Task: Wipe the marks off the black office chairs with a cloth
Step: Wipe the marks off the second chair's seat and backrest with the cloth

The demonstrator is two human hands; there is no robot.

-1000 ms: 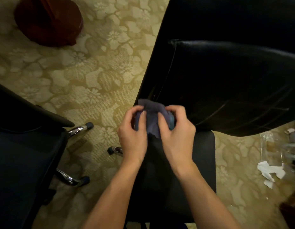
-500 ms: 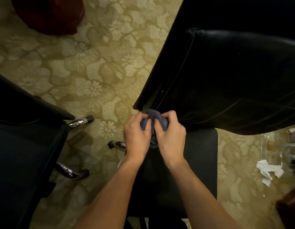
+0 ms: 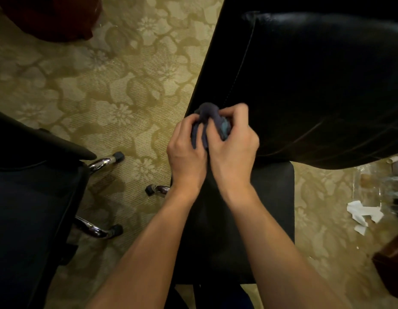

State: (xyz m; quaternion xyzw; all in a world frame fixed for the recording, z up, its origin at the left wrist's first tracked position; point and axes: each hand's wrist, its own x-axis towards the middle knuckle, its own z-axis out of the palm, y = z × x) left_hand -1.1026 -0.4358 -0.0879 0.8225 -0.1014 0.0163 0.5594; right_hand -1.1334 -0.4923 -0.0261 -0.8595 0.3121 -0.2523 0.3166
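A black leather office chair point(image 3: 316, 81) fills the upper right, its backrest leaning toward me over a dark seat pad point(image 3: 271, 208). A bunched dark blue-grey cloth point(image 3: 208, 118) sits at the backrest's lower left corner. My left hand point(image 3: 185, 155) and my right hand point(image 3: 234, 143) both grip the cloth, fingers curled round it, knuckles close together. Most of the cloth is hidden inside my hands. I cannot make out any marks on the leather.
A second black chair point(image 3: 31, 197) stands at the left with chrome legs and castors point(image 3: 100, 162). A dark red object point(image 3: 51, 16) lies at the top left. Crumpled white paper point(image 3: 362, 214) and clear plastic items lie on the patterned carpet at right.
The cloth has been gathered from a loose spread into a tight bundle between my hands. Both hands have closed in together and now sit against the backrest's lower corner.
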